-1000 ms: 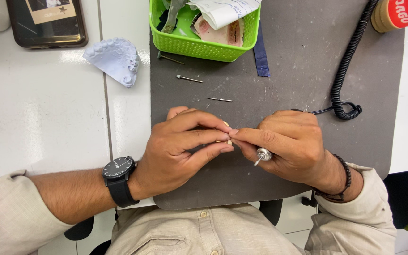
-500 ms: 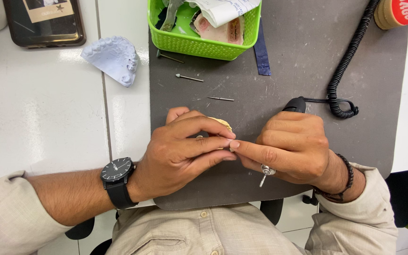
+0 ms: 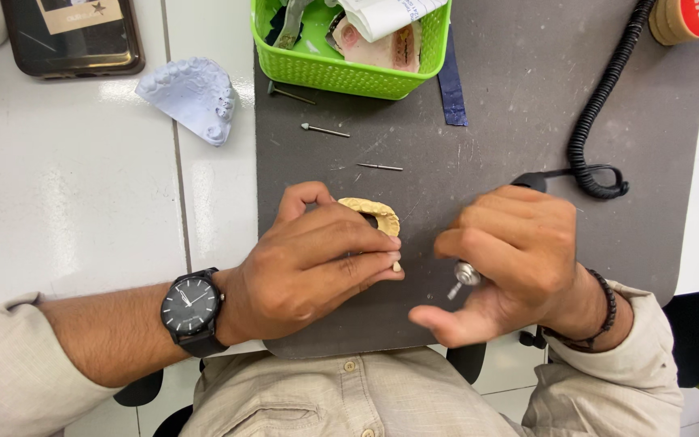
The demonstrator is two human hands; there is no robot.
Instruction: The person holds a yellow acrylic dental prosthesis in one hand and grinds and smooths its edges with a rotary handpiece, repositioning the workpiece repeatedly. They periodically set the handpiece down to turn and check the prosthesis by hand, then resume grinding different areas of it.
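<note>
Head view looks straight down on a dark grey mat, matte and dusted with pale specks, laid on a glossy white bench. Its left edge runs down the frame's middle left, its near edge curves just above the person's shirt.

At centre the left hand closes its fingers around a yellowish, arch-shaped dental cast with a rough, bumpy surface; the cast's curved top shows above the fingers. Just right of it, with a small gap between, the right hand is wrapped around a rotary handpiece whose shiny metal tip and thin bur point toward the lower centre; the thumb sticks out loose below.

Bare mat lies open between the hands and two slim metal burs in the upper middle. Beyond them a bright green slotted plastic basket sits at the top edge. A black coiled cord snakes down the upper right. On the bench at upper left rest a chalky white plaster cast and a dark phone.
</note>
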